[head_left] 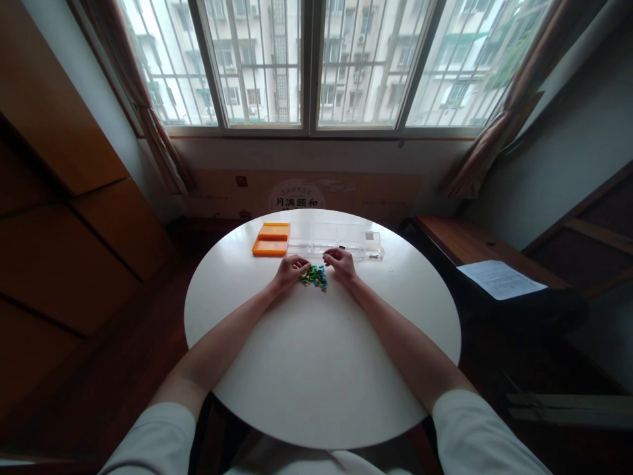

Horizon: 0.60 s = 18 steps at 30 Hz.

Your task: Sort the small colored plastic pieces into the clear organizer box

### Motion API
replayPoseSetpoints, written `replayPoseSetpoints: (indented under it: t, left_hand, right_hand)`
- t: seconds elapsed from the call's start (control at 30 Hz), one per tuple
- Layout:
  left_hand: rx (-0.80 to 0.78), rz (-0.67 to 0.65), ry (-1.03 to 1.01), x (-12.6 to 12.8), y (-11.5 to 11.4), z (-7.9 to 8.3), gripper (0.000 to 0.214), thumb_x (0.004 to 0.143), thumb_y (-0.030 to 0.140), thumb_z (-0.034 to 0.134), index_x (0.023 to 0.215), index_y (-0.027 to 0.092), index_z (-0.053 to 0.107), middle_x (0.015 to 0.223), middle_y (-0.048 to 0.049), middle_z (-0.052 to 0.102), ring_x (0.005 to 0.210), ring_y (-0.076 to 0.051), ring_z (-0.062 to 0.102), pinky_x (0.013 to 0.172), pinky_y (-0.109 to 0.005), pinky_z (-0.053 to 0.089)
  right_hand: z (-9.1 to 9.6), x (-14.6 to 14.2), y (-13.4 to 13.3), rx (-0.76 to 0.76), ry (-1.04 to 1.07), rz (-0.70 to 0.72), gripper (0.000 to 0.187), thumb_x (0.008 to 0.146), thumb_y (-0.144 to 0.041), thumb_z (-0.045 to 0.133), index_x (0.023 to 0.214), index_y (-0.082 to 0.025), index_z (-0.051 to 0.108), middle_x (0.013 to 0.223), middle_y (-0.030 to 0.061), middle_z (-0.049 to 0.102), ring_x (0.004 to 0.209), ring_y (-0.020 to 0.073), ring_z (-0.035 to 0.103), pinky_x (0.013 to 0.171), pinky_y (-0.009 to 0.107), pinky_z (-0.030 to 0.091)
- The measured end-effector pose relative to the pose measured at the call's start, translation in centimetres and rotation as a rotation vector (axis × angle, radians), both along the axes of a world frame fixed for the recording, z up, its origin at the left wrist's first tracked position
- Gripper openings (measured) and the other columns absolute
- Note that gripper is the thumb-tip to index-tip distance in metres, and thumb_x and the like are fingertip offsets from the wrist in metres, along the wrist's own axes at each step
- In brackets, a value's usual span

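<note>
A small heap of tiny green, blue, yellow and dark pieces (313,277) lies on the white round table (316,369). My left hand (291,269) is at the heap's left edge, its fingers curled together at the pieces; anything in them is too small to make out. On the heap's upper right, my right hand (341,262) is raised a little with thumb and fingers in a pinch. A tiny dark speck shows near its fingertips, too small to name. Just beyond the hands lie an orange tray-like case (270,249) and a clear plastic compartment box (326,232).
Behind the table stands a long printed cardboard panel (386,191) under a barred window (311,66). To the right, a sheet of paper (502,279) lies by a wooden bench (459,241). Wooden cabinets (59,251) line the left side.
</note>
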<state>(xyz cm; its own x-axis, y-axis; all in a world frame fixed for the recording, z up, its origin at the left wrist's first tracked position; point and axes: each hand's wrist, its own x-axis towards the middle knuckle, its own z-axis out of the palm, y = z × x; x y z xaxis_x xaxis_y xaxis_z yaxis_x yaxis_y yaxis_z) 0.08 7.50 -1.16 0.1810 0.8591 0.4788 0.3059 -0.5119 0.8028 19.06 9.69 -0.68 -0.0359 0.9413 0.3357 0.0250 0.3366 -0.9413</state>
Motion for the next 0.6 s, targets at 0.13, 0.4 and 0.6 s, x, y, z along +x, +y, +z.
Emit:
replayPoseSetpoints:
  t: [0.13,0.4,0.6]
  left_hand:
    - [-0.012,0.007,-0.003,0.0,0.0,0.0,0.028,0.073,0.04,0.065,0.074,0.013,0.068,0.069,-0.0043,0.064,0.059,-0.011,0.055,0.055,-0.023,0.046]
    - [-0.022,-0.004,-0.011,0.0,-0.1,0.1,0.028,0.072,0.04,0.065,0.075,0.013,0.068,0.071,-0.0047,0.065,0.059,-0.011,0.056,0.056,-0.023,0.046]
    - [-0.024,-0.022,-0.023,0.0,-0.1,0.1,0.029,0.071,0.042,0.066,0.076,0.013,0.068,0.069,-0.0042,0.063,0.058,-0.01,0.055,0.055,-0.023,0.046]
  right_hand:
    - [0.3,0.0,-0.4,-0.072,0.071,0.094,0.031,0.056,-0.039,0.075,0.074,-0.015,0.067,0.065,0.0029,0.065,0.061,0.0149,0.059,0.06,0.031,0.051]
    - [1.0,0.0,-1.1,-0.191,0.113,0.188,0.032,0.058,-0.04,0.075,0.077,-0.015,0.07,0.068,0.0042,0.066,0.062,0.0124,0.057,0.058,0.026,0.044]
    - [1.8,-0.6,-2.1,-0.133,-0.01,0.235,0.034,0.057,-0.044,0.073,0.074,-0.014,0.07,0.07,0.0044,0.067,0.063,0.0131,0.056,0.061,0.026,0.042]
